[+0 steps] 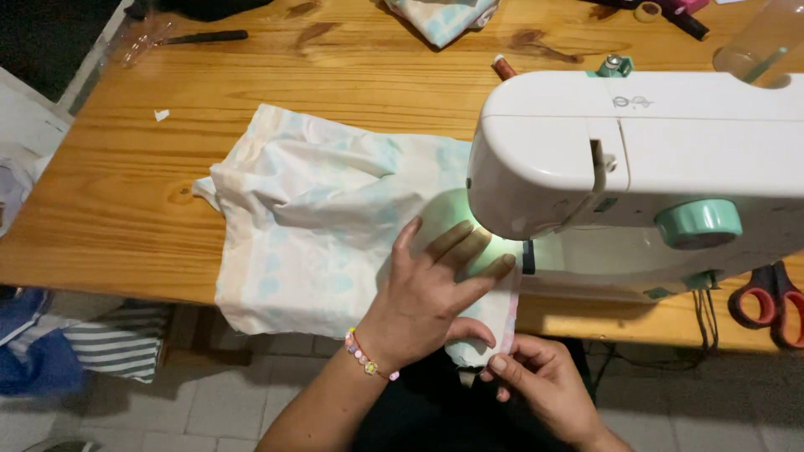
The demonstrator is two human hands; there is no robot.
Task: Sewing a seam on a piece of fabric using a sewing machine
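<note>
A pale fabric piece with light blue and peach patches lies spread on the wooden table, running under the head of a white sewing machine. My left hand, with a beaded bracelet on the wrist, rests flat on the fabric, fingers spread and pointing toward the lit needle area. My right hand pinches the near edge of the fabric just off the table's front edge. The needle itself is hidden behind the machine head.
Red-handled scissors lie at the right by the machine. A black tool and another folded cloth sit at the back. Striped and blue cloth hangs below the table at left, over a tiled floor.
</note>
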